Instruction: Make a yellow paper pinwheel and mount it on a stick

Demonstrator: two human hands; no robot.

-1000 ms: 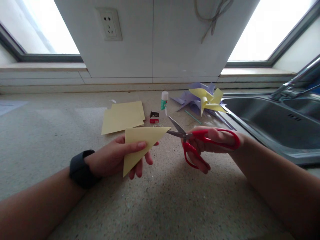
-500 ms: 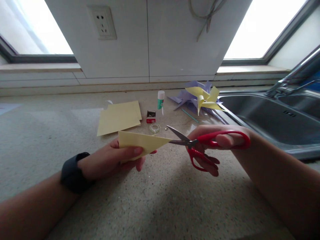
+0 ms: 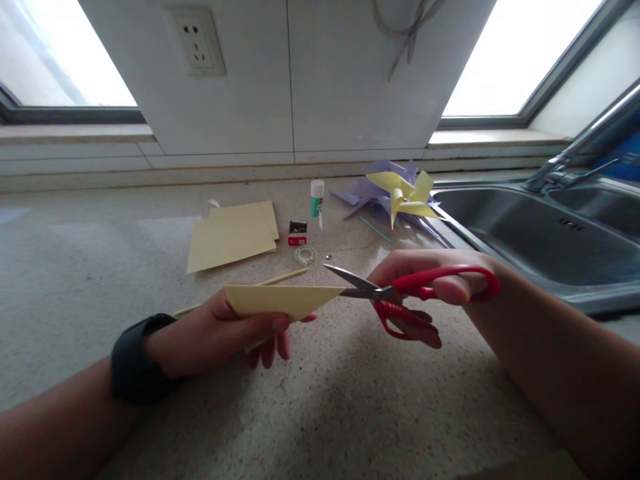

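My left hand (image 3: 240, 333) pinches a folded piece of yellow paper (image 3: 285, 300) between thumb and fingers, its pointed corner aimed to the right. In my right hand (image 3: 425, 273) is a pair of red-handled scissors (image 3: 383, 293), thumb through one loop and fingers in the other. The blades are spread, and the lower one meets the right corner of the paper. Behind the paper a thin wooden stick (image 3: 285, 277) lies on the counter, partly hidden by my left hand.
Beyond my hands lie yellow sheets (image 3: 233, 237), a small red box (image 3: 297, 233), a tape roll (image 3: 305, 255) and a glue stick (image 3: 317, 199). Paper pinwheels (image 3: 400, 193) and a thin green stick (image 3: 375, 229) are at the back right, beside the metal sink (image 3: 515, 233).
My left hand has lowered and tilted the folded paper, so it looks flatter and the wooden stick behind shows more. The scissors stay spread at its corner, slightly lower.
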